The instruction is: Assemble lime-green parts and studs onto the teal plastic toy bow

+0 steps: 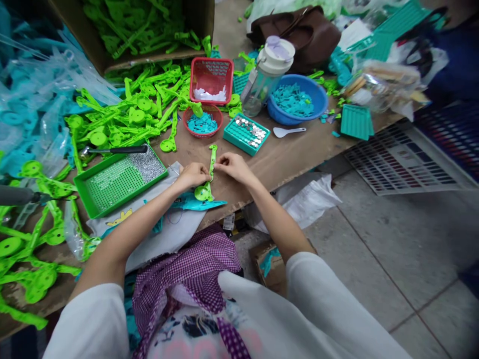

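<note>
A long bright green plastic part [211,160] with a round end lies on the brown table [284,154] in front of me. My left hand [193,175] is closed around its lower half near the round end. My right hand [232,165] pinches the same part from the right, fingers pressed together. A teal plastic piece [194,203] lies just under the green part at the table's near edge.
A green tray [117,182] of tiny screws with a screwdriver [116,149] sits left. Heaps of green parts [130,109], a red basket [211,80], a small red bowl [202,121], a teal tray [247,133], a blue bowl [295,99], a bottle [267,75] and a brown bag [303,32] stand behind.
</note>
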Tool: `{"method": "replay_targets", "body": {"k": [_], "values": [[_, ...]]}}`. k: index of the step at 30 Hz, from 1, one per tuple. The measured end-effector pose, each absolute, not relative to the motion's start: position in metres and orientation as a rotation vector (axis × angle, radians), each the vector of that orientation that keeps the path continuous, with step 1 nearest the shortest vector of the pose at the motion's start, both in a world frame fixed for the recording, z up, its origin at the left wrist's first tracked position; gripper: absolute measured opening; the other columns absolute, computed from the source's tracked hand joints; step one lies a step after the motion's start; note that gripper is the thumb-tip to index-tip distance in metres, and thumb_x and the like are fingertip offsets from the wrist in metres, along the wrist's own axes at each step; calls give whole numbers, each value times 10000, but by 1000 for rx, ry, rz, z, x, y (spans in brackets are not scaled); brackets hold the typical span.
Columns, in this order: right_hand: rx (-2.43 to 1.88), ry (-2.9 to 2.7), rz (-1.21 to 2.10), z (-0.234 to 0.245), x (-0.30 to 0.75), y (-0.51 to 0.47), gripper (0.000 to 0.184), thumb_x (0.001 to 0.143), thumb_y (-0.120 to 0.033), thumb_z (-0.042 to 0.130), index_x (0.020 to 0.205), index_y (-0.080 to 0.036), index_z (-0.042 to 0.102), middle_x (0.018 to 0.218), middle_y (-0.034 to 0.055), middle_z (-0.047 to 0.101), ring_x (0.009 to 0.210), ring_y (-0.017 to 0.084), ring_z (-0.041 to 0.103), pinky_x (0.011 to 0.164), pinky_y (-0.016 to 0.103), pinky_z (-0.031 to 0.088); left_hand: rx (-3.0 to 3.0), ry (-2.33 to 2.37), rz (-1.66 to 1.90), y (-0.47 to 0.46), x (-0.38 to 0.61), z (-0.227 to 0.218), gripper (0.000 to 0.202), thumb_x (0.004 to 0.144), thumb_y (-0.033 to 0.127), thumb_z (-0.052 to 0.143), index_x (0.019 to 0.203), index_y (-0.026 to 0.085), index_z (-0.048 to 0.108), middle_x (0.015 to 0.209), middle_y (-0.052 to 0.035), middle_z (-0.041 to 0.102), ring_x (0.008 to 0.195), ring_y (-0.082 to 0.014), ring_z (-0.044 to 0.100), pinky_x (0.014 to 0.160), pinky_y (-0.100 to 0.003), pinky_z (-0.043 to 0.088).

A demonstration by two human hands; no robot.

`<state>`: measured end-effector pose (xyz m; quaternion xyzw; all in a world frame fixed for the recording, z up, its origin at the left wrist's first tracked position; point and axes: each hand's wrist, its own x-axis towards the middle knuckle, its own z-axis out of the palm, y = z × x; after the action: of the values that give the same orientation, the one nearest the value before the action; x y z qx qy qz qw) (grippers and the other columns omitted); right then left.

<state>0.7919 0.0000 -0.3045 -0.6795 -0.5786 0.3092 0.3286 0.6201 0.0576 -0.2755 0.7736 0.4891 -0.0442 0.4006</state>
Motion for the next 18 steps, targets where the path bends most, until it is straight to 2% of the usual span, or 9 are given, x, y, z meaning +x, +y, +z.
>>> {"method": "replay_targets", "body": {"k": [5,11,18], "values": [[-1818,-1537,711,-306,783,-1,92,778,-244,653,822,-166,676,855,45,681,753,152,581,731,275,435,1962,1228,-115,58,619,-275,178,710,321,705,827,189,732,789,-36,741,798,-208,668,720,-296,467],[-1665,-1520,704,-310,788,-16,153,845,-270,585,908,-175,687,931,65,687,852,182,616,793,304,462,2005,1249,-150,58,620,-270,168,730,341,706,820,202,737,811,-30,744,833,-224,677,839,-355,450],[-1793,-1629,548,-317,777,-15,166,890,-322,577,882,-196,684,914,63,672,927,210,596,853,336,408,1999,1223,-138,59,620,-274,169,711,336,697,812,204,726,755,-20,735,820,-208,665,722,-291,462]]}}
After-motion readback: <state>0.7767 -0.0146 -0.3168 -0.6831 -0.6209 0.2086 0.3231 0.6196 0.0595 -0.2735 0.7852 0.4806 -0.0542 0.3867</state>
